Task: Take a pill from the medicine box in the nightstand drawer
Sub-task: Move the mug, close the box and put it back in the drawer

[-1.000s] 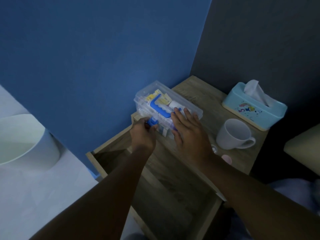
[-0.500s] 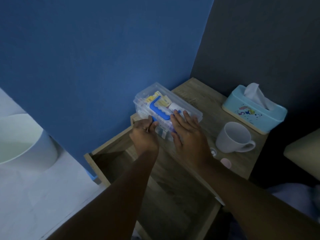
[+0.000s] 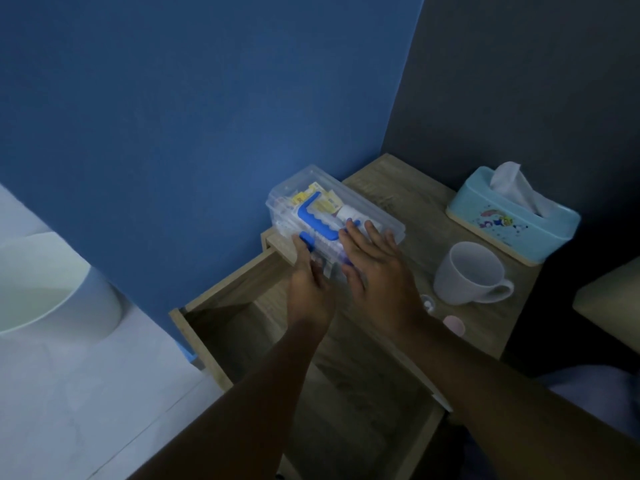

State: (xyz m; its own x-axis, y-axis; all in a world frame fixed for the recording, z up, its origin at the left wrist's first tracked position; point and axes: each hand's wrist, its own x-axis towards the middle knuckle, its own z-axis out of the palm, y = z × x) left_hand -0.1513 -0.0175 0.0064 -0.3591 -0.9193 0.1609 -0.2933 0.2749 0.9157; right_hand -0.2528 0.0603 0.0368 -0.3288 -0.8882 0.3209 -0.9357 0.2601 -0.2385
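We press our right hand (image 3: 372, 268) flat on the box (image 3: 332, 216) to steady it while our left hand (image 3: 308, 289), fingers loosely extended, seemingly works its blue latch (image 3: 306, 238).

Right hand (image 3: 375, 268) covers the near right part of the box (image 3: 367, 211); left hand (image 3: 308, 289) hides its front latch area. Box contents too dim to identify. Small objects (image 3: 428, 303) lower right of centre indistinct. Basin (image 3: 52, 306) cut by left edge.
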